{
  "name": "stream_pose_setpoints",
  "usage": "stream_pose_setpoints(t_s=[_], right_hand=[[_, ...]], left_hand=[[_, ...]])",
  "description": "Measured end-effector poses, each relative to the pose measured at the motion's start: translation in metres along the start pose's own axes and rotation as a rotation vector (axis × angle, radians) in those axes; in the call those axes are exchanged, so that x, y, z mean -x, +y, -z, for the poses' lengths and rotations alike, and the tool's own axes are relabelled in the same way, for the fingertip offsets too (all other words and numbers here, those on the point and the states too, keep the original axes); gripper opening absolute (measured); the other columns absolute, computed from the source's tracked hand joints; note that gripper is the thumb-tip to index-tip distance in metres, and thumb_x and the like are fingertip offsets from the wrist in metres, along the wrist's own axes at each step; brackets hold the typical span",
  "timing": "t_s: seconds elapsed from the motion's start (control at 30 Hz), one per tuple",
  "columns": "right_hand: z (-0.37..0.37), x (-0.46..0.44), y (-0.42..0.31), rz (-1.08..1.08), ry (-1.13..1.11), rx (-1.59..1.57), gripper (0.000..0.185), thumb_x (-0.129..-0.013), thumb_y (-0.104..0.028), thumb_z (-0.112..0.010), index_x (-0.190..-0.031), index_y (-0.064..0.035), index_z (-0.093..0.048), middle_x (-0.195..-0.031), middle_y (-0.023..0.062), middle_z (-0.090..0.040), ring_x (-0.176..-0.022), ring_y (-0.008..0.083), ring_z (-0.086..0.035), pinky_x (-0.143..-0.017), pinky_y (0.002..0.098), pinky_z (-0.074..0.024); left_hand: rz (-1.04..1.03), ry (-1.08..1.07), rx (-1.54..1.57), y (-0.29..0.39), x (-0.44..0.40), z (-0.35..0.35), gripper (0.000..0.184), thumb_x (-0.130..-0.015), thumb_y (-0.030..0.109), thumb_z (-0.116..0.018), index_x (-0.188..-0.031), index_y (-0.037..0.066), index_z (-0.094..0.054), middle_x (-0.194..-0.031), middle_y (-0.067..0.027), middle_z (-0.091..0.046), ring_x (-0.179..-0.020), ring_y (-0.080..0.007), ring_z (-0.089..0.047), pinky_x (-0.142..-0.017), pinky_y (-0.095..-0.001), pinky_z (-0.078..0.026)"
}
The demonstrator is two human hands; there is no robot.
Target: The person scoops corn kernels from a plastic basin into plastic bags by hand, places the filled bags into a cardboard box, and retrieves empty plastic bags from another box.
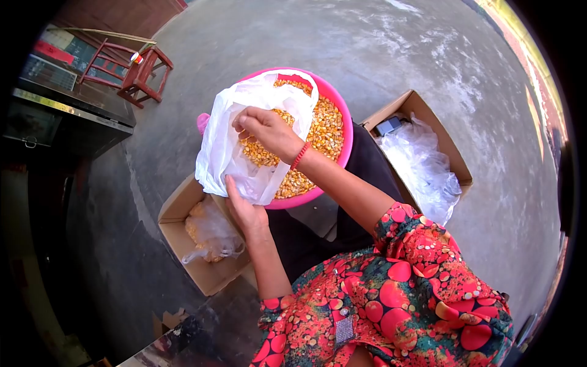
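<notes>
A white plastic bag (214, 144) lies open over the left part of a pink basin (347, 125). Yellow corn kernels (327, 131) fill the basin, and more kernels show inside the bag's mouth. My left hand (246, 211) grips the near edge of the bag, thumb on the plastic and its other fingers mostly hidden. Above the kernels in the bag is my right hand (269, 131), fingers curled together; what they hold, if anything, is hidden. A red bracelet (300, 156) circles my right wrist.
At the lower left, a cardboard box (174, 214) holds a clear bag of kernels (211, 229). Another cardboard box (449, 137) on the right contains crumpled clear plastic bags (422, 162) and a dark object. A red wooden chair (143, 76) stands by the dark cabinet (73, 116).
</notes>
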State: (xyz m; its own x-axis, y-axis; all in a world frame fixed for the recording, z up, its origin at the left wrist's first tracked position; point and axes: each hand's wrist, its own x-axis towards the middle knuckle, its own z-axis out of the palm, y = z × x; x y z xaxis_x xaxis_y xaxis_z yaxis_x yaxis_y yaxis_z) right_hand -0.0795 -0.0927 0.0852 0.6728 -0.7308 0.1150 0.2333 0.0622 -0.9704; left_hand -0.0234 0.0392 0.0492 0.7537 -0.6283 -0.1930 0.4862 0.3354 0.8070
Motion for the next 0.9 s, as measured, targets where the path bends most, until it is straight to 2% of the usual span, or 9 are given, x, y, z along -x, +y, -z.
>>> stream_pose_setpoints(t_s=[0.03, 0.1, 0.17, 0.27, 0.3, 0.4, 0.47, 0.6, 0.9], right_hand=[[0.001, 0.001, 0.015, -0.001, -0.001, 0.000, 0.022, -0.092, -0.022, -0.045, -0.097, -0.0028, -0.056, -0.082, 0.0035, -0.056, -0.078, 0.0120, -0.055, -0.073, 0.0259, -0.0454], [-0.002, 0.006, 0.033, 0.220, -0.052, 0.687, 0.024, -0.090, -0.020, -0.048, -0.104, -0.0026, -0.056, -0.088, 0.0048, -0.059, -0.084, 0.0121, -0.056, -0.079, 0.0270, -0.0451], [0.005, 0.014, 0.037, 0.313, -0.016, 0.717, 0.024, -0.089, -0.019, -0.048, -0.103, -0.0030, -0.058, -0.088, 0.0053, -0.060, -0.079, 0.0105, -0.056, -0.073, 0.0267, -0.0473], [0.030, 0.038, -0.014, -0.198, -0.289, 0.146, 0.021, -0.087, -0.018, -0.050, -0.094, -0.0026, -0.061, -0.079, 0.0011, -0.061, -0.066, 0.0092, -0.056, -0.055, 0.0233, -0.0462], [0.041, 0.044, -0.019, -0.202, -0.288, 0.147, 0.021, -0.087, -0.018, -0.050, -0.094, -0.0026, -0.061, -0.079, 0.0011, -0.061, -0.066, 0.0092, -0.056, -0.055, 0.0233, -0.0462], [0.072, 0.058, -0.015, -0.363, -0.506, 0.284, 0.018, -0.086, -0.017, -0.053, -0.095, -0.0031, -0.062, -0.081, 0.0038, -0.062, -0.066, 0.0093, -0.056, -0.056, 0.0237, -0.0456], [0.087, 0.059, 0.018, -0.131, -0.584, 0.759, 0.021, -0.082, -0.017, -0.056, -0.098, -0.0038, -0.060, -0.085, 0.0106, -0.063, -0.068, 0.0176, -0.060, -0.060, 0.0289, -0.0487], [0.077, 0.060, 0.072, -0.085, -0.189, 1.125, 0.028, -0.077, -0.021, -0.055, -0.101, -0.0063, -0.061, -0.102, 0.0154, -0.060, -0.089, 0.0331, -0.060, -0.076, 0.0417, -0.0487], [0.040, 0.071, 0.083, -0.015, -0.234, 1.239, 0.031, -0.078, -0.030, -0.057, -0.099, -0.0066, -0.061, -0.094, 0.0165, -0.063, -0.086, 0.0325, -0.062, -0.069, 0.0430, -0.0510]], left_hand=[[0.007, -0.006, -0.006, 0.000, -0.001, 0.002, 0.055, -0.091, 0.033, -0.047, -0.130, -0.003, -0.034, -0.127, -0.0145, -0.043, -0.114, -0.0273, -0.047, -0.095, -0.0419, -0.041], [0.017, -0.010, -0.012, 0.000, -0.002, 0.004, 0.055, -0.091, 0.033, -0.047, -0.129, -0.004, -0.034, -0.126, -0.0145, -0.044, -0.114, -0.0273, -0.047, -0.094, -0.0421, -0.041], [-0.001, 0.010, -0.031, 0.001, -0.001, 0.004, 0.054, -0.091, 0.033, -0.047, -0.128, -0.004, -0.035, -0.125, -0.0146, -0.045, -0.113, -0.0269, -0.047, -0.094, -0.0418, -0.041], [-0.004, 0.003, -0.016, 0.000, -0.002, 0.006, 0.053, -0.091, 0.032, -0.047, -0.128, -0.004, -0.036, -0.125, -0.0145, -0.045, -0.112, -0.0261, -0.048, -0.094, -0.0410, -0.041], [-0.002, 0.004, -0.015, 0.001, -0.001, 0.005, 0.053, -0.091, 0.032, -0.047, -0.128, -0.004, -0.036, -0.125, -0.0145, -0.045, -0.112, -0.0261, -0.048, -0.094, -0.0410, -0.041], [-0.017, 0.024, -0.024, 0.002, 0.000, 0.003, 0.053, -0.091, 0.031, -0.048, -0.128, -0.004, -0.036, -0.125, -0.0142, -0.045, -0.113, -0.0256, -0.048, -0.095, -0.0404, -0.041], [-0.028, 0.032, -0.006, 0.001, 0.000, 0.002, 0.053, -0.090, 0.030, -0.049, -0.128, -0.004, -0.036, -0.126, -0.0136, -0.045, -0.113, -0.0255, -0.047, -0.095, -0.0403, -0.041], [-0.030, 0.035, -0.019, -0.001, 0.000, 0.003, 0.053, -0.090, 0.030, -0.050, -0.129, -0.004, -0.035, -0.127, -0.0133, -0.045, -0.114, -0.0258, -0.047, -0.095, -0.0401, -0.040], [-0.049, 0.011, -0.024, 0.001, 0.000, 0.004, 0.057, -0.089, 0.031, -0.050, -0.131, -0.003, -0.032, -0.129, -0.0137, -0.043, -0.117, -0.0265, -0.045, -0.096, -0.0409, -0.040]])
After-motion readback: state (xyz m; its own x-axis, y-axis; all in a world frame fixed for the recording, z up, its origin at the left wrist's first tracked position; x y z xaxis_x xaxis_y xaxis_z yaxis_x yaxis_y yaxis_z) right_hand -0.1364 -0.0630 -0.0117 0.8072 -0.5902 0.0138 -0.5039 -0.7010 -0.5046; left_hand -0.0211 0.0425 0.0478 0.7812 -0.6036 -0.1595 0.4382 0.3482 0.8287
